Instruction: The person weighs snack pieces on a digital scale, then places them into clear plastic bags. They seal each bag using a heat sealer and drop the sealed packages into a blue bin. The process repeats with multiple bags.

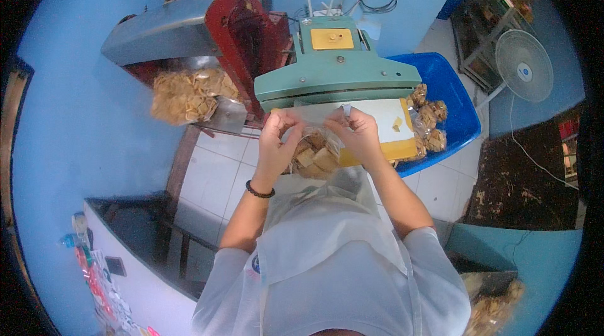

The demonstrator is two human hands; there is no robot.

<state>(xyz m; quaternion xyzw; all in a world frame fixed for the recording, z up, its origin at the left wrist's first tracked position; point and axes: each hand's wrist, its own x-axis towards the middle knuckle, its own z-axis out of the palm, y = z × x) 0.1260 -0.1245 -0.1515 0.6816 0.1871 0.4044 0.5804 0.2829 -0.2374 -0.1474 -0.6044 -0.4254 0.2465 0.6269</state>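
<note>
A clear plastic bag of brown, flat crackers or chips (317, 159) hangs at the front edge of a heat sealer. My left hand (279, 135), with a dark beaded bracelet on the wrist, pinches the left side of the bag's mouth. On the other side, my right hand (357, 134) grips the right side of it. Both hands are slightly blurred, over the sealer's white-topped work plate (387, 116) with yellow edges. Just beyond them is the green sealing head (337, 76) of the machine. A small brown crumb (397, 123) lies on the plate.
At the right, a blue plastic tub (460, 114) holds several filled bags (429, 119). A red and metal machine (226, 34) stands at left, beside a large bag of crackers (188, 97). A white fan (524, 69) stands far right. A white-topped table (141, 279) is at lower left.
</note>
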